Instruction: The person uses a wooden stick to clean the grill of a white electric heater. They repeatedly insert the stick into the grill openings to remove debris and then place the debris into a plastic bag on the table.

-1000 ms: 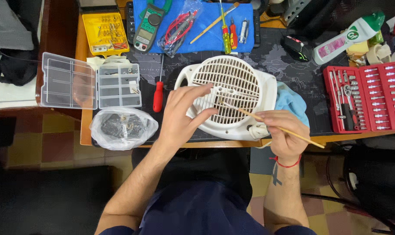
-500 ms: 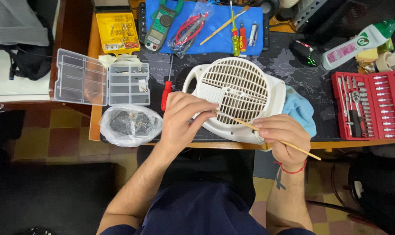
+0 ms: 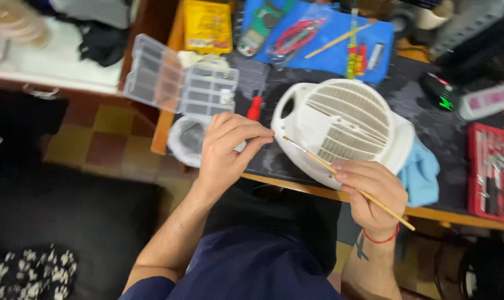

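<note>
Fingers of the right hand (image 3: pixel 371 191) are closed around a thin wooden paintbrush (image 3: pixel 346 181), held like a pen; the shaft runs from behind the wrist up and left, and its dark tip sits just at the lower left rim of the fan heater (image 3: pixel 341 125). A red cord circles that wrist. The left hand (image 3: pixel 225 150) hovers beside the heater's left edge, fingertips pinched together; whether anything is held between them cannot be told.

The heater is white plastic, rounded, lying grille-up on a dark mat near the front edge of the wooden table (image 3: pixel 457 215). Its grille is a fan of curved slats; a handle opening shows at the left. A light blue cloth (image 3: pixel 421 175) lies under its right side.

Beyond the left hand: a clear bag (image 3: pixel 188 139) holding something dark, a red-handled screwdriver (image 3: pixel 255 107), and a clear plastic compartment box (image 3: pixel 180 83), hinged open. Further back, a flat yellow package (image 3: pixel 207 25) with a printed label, and a blue mat (image 3: pixel 329 41) carrying small tools. At the right edge, a red socket-set case (image 3: pixel 493 178), open, with metal pieces in rows.
</note>
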